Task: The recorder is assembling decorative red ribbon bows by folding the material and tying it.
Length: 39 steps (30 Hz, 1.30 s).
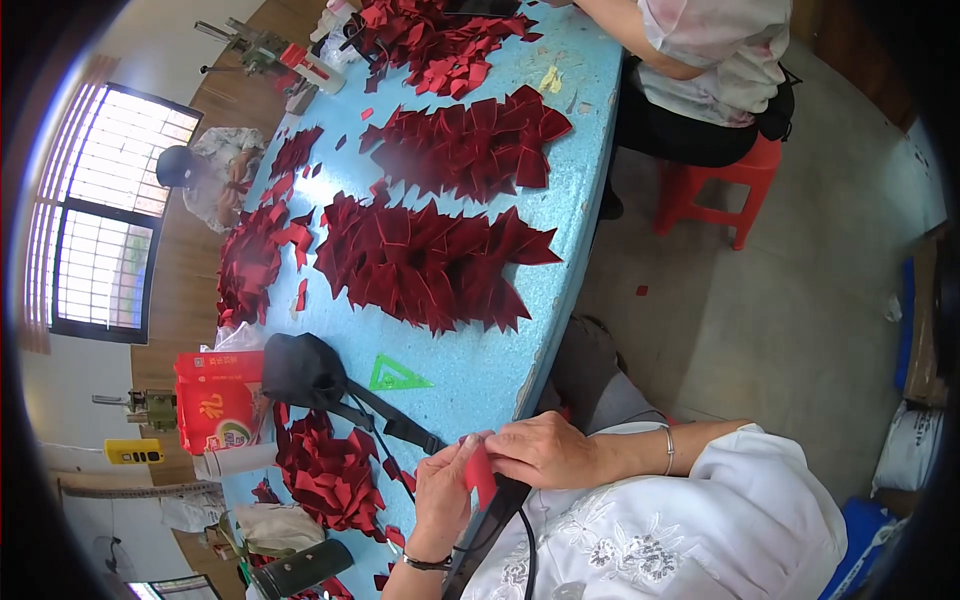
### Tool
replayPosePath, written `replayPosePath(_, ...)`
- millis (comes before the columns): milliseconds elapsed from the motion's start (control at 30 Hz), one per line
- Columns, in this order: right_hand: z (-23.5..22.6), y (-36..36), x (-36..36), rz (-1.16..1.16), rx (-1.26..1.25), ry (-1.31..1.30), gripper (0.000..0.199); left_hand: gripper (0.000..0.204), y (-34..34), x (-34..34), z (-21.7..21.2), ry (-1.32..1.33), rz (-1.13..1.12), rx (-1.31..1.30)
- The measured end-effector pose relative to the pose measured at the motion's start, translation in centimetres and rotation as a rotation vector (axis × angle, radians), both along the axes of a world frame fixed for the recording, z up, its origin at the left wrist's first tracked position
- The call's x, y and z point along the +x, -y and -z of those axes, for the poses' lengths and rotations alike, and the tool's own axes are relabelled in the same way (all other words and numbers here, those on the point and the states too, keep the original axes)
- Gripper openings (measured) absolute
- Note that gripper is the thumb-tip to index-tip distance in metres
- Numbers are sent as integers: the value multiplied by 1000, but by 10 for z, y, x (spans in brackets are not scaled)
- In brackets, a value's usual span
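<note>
In the head view, the left hand (443,490) and the right hand (545,450) both pinch one small red fabric piece (481,474) near the blue table (480,365) edge. Held only by the fingertips, it can probably slip down to the lap.

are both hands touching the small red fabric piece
Touching. The head view shows the small red fabric piece pinched between left hand fingers and right hand fingertips.

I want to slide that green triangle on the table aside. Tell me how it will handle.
The green triangle looks thin, flat and open-centred, so probably light and fairly stiff. Lying flat on the blue table, it should slide, not roll, though lifting its edge may be fiddly.
</note>
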State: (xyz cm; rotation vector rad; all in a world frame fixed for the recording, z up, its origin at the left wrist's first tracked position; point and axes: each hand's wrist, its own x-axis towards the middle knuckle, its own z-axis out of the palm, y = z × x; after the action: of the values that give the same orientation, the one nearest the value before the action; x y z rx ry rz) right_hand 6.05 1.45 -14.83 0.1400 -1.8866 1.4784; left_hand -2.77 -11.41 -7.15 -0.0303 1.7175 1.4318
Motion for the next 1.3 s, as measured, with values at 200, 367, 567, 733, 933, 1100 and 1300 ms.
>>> replayPosePath(200, -6, 17, -9, 9, 267, 8, 22, 31, 19, -18, -8, 31, 32, -21)
replayPosePath(367, -16, 39, -15, -14, 450, 18, 21, 31, 46, -28, -9, 80, -30, 37)
replayPosePath(567, -56, 76, -31, -73, 178, 59, 17, 28, 77, -31, -28, 91, -122, 123)
replayPosePath(733, -62, 123, -40, -102, 155, 182, 13, 26, 126, -39, -29, 138, -180, 195)
replayPosePath(933, -69, 174, -54, -213, 218, 253, 20, 26, 187, -49, -28, 143, -209, 253)
replayPosePath(1100, -72, 211, -69, -243, 188, 269, 19, 27, 229, -54, -24, 114, -233, 295)
replayPosePath(1300, -75, 245, -76, -308, 224, 319, 19, 28, 263, -60, -20, 99, -272, 356)
